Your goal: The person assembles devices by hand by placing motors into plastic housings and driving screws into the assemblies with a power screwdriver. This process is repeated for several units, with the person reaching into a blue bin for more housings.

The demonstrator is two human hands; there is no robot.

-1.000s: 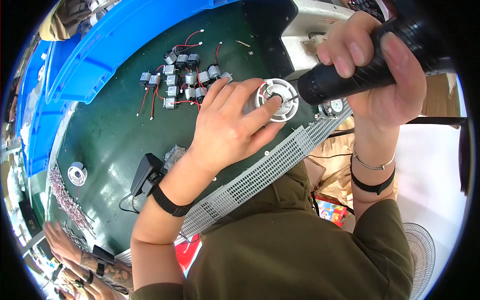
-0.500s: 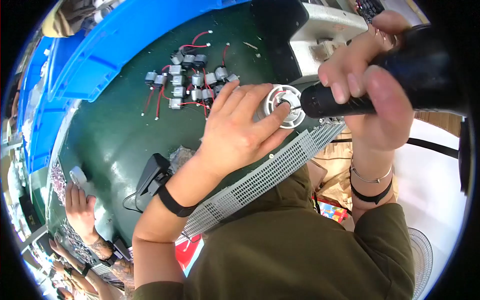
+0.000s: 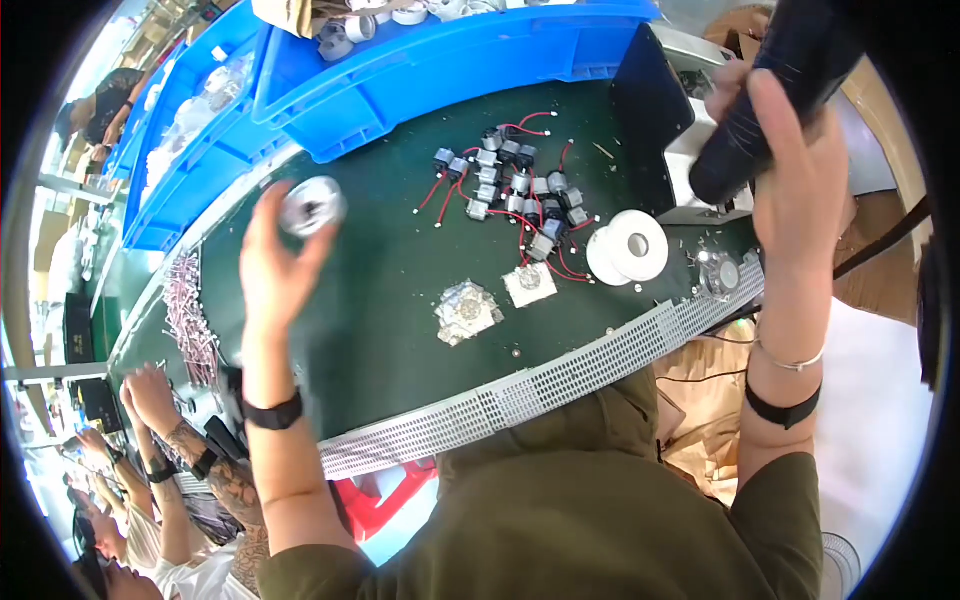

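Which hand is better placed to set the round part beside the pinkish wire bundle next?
Left, I'd say: the left hand holds the round part near the pinkish wire bundle. The right hand is farther off, gripping a black tool.

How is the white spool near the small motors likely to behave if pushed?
The white spool would probably roll if turned onto its edge, given its round outline. It may slide readily, since the green tabletop looks smooth. It seems likely stiff, showing no obvious sag or dents.
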